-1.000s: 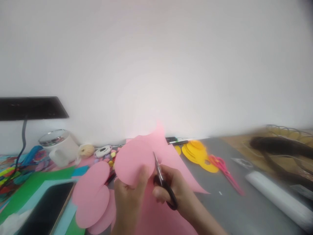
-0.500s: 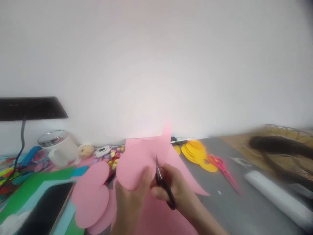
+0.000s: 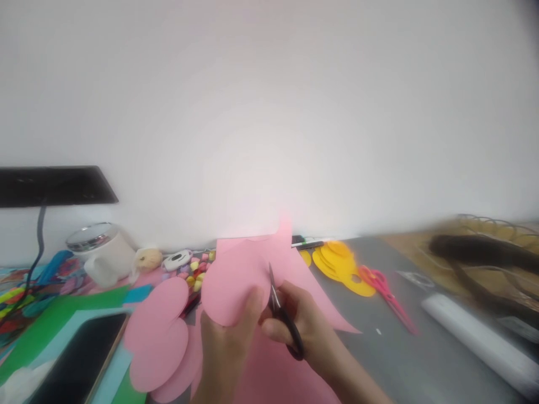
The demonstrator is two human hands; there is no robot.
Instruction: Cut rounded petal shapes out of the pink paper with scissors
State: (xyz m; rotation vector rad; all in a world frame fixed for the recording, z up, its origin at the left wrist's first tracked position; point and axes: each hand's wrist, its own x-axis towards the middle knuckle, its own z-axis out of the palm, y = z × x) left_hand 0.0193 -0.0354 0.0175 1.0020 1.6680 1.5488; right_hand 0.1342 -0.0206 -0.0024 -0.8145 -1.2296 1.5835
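Note:
A piece of pink paper point(image 3: 229, 286) with a rounded left edge is pinched in my left hand point(image 3: 229, 342), thumb on top. Black-handled scissors point(image 3: 284, 317) are gripped in my right hand point(image 3: 301, 325), their blades pointing up and away at the paper's right side. Whether the blades are fully closed I cannot tell. Under both hands lies a larger pink sheet point(image 3: 278, 373). Several pink rounded cutouts point(image 3: 158, 353) overlap to the left of my left hand.
Left are a phone point(image 3: 80, 359), green paper point(image 3: 84, 303) and a lidded white mug point(image 3: 105, 258). Yellow cutouts point(image 3: 337, 264), pink scissors point(image 3: 385, 294) and a white roll point(image 3: 475, 336) lie to the right. Small colored beads point(image 3: 197, 272) sit near the wall point(image 3: 269, 112).
Almost nothing differs. The narrow upright tip of the pink paper has shifted slightly left, and both hands keep their hold.

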